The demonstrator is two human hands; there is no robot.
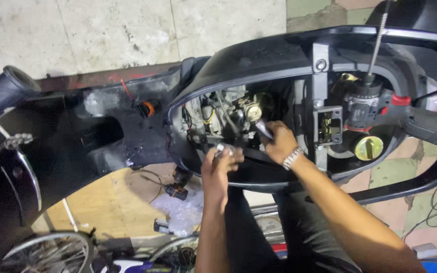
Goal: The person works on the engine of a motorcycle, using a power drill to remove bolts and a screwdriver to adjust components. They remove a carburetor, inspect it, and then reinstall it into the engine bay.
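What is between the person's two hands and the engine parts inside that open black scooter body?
Nothing visible blocks them. The right hand already holds a shiny metal tool against the brass-coloured carburettor part, and the left hand grips a small silvery piece at the black scooter body's opening.

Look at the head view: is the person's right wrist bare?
No, the right hand, reaching into the scooter's open engine bay, has a metal bracelet around its wrist.

A small shiny metal part point(224, 149) and a slanted silvery tool point(263, 128) sit inside the scooter's open engine bay point(228, 121).
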